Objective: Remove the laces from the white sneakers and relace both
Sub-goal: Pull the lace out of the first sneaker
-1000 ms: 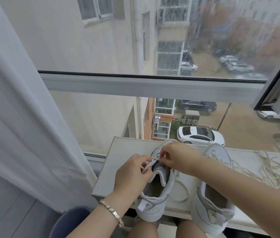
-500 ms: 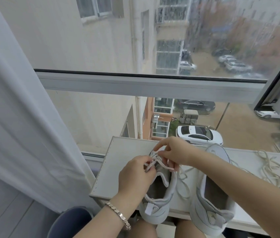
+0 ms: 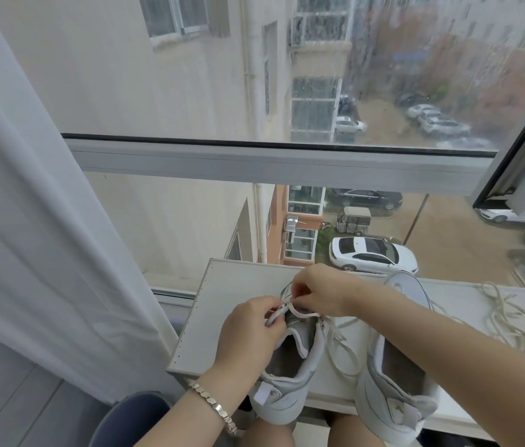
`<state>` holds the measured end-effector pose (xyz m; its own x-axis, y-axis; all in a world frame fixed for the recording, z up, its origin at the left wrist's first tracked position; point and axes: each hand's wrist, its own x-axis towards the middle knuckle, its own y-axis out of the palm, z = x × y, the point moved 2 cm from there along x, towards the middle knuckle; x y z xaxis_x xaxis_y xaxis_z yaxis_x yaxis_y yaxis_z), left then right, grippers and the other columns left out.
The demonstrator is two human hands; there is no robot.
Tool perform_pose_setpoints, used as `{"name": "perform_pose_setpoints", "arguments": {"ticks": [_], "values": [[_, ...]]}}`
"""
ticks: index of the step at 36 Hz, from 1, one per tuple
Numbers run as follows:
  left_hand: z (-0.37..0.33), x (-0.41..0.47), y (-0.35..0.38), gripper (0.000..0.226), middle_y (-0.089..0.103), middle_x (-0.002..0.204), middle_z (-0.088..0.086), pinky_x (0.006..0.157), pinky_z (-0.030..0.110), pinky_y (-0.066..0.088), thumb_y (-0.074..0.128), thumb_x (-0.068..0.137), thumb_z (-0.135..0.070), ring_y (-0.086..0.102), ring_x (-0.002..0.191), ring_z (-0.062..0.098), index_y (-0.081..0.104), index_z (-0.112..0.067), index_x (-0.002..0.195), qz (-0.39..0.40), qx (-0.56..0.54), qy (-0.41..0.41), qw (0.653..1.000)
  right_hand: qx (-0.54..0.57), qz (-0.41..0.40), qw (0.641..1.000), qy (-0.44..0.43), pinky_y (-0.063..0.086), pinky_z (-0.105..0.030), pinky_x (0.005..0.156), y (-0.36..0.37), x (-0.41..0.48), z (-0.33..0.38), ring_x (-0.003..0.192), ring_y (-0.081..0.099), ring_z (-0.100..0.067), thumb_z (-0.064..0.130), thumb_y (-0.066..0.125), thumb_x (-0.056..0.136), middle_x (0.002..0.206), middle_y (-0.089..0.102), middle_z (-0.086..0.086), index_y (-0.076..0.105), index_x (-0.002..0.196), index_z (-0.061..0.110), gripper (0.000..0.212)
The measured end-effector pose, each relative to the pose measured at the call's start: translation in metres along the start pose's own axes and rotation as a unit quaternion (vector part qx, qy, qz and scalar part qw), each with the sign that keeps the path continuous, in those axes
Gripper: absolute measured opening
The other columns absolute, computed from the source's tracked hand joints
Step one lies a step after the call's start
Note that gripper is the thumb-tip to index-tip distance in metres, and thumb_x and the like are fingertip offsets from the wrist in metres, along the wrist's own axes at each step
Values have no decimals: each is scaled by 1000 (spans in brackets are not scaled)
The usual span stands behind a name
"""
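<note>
Two white sneakers are counted on the pale ledge (image 3: 222, 285) at the lower centre of the frame. The first sneaker (image 3: 280, 395) is set heel towards the camera and is being worked on. The second sneaker (image 3: 393, 404) is stood just beside it at the lower right.

Two laces are seen. One lace (image 3: 303, 313) is stretched across the first sneaker's eyelets, with slack trailing between the shoes. A loose lace (image 3: 506, 321) is heaped near the right edge. The stretched lace is pinched by the left hand (image 3: 248, 333) near one end and by the right hand (image 3: 319, 295) above the eyelets, the fingers of both curled tight. One bracelet (image 3: 213, 406) is worn on the left wrist.

The step is judged to be passing the lace through an eyelet (whether in or out cannot be told). It would be done best with the shoe steadied and the lace kept flat and untwisted. The pull should be made in line with the eyelet.
</note>
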<state>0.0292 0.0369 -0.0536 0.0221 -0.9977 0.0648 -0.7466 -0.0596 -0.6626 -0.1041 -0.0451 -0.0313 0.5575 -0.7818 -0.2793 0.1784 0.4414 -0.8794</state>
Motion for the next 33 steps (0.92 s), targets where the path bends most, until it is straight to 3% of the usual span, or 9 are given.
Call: {"name": "perform_pose_setpoints", "arguments": {"ticks": [5, 8, 11, 14, 16, 19, 24, 28, 33], "values": [[-2, -2, -3, 15, 56, 63, -2, 55, 26, 35, 55, 85, -10, 51, 64, 20, 65, -14, 74, 17, 10, 21, 1000, -1, -48, 999, 20, 34, -25, 51, 8, 2, -3, 60, 43, -15, 26, 59, 79, 67, 49, 0, 44, 63, 18, 23], [0, -4, -6, 14, 60, 67, 5, 56, 26, 35, 55, 84, -8, 53, 67, 23, 68, -11, 78, 13, 17, 24, 999, 91, -125, 985, 82, 32, -22, 48, 7, 4, -13, 53, 38, -12, 18, 59, 78, 62, 47, -1, 43, 61, 15, 23], [1, -5, -7, 15, 65, 73, 6, 59, 28, 39, 56, 85, -9, 57, 71, 22, 70, -13, 84, 22, 14, 27, 999, 141, -203, 958, 144, 39, -22, 53, 2, 4, -24, 64, 49, -16, 8, 55, 77, 69, 52, 1, 49, 72, 15, 10], [1, -6, -6, 14, 65, 73, 8, 61, 32, 40, 56, 86, -10, 58, 72, 25, 70, -11, 85, 31, 15, 25, 999, 6, -145, 983, 108, 48, -28, 66, -4, 2, -19, 80, 56, -16, 4, 49, 78, 82, 58, 8, 60, 100, 21, 30], [1, -4, -6, 15, 65, 72, 9, 61, 32, 40, 56, 86, -9, 58, 71, 26, 70, -10, 84, 23, 12, 25, 999, -55, -78, 994, 57, 50, -28, 72, -6, 2, -12, 87, 58, -14, 0, 46, 82, 92, 63, 9, 67, 102, 26, 39], [2, -3, -7, 15, 65, 72, 8, 61, 31, 41, 56, 86, -10, 58, 71, 25, 70, -10, 84, 22, 6, 29, 999, -21, -24, 999, 8, 50, -27, 83, -12, -2, -2, 94, 57, -11, 3, 47, 85, 106, 64, 6, 72, 99, 24, 35], [4, -4, -5, 16, 66, 74, 1, 62, 26, 43, 56, 86, -11, 60, 72, 19, 71, -15, 88, 11, 17, 25, 999, 16, 32, 999, -40, 49, -24, 78, -11, -6, 10, 88, 58, -9, 24, 58, 88, 103, 66, 5, 72, 101, 21, 20], [5, -2, -3, 14, 62, 73, -6, 56, 16, 38, 56, 86, -16, 57, 70, 13, 69, -21, 88, 1, 40, 13, 999, -38, 19, 999, -32, 48, -24, 73, -9, -5, 11, 83, 59, -13, 27, 58, 91, 99, 67, -1, 70, 101, 14, 21], [6, -3, -2, 16, 64, 75, -6, 59, 23, 42, 56, 85, -13, 58, 70, 13, 69, -23, 85, 2, 29, 14, 999, -129, -32, 991, 31, 49, -31, 88, -21, -4, -2, 87, 51, -12, 21, 46, 97, 100, 58, 3, 61, 108, 15, 20]]}}
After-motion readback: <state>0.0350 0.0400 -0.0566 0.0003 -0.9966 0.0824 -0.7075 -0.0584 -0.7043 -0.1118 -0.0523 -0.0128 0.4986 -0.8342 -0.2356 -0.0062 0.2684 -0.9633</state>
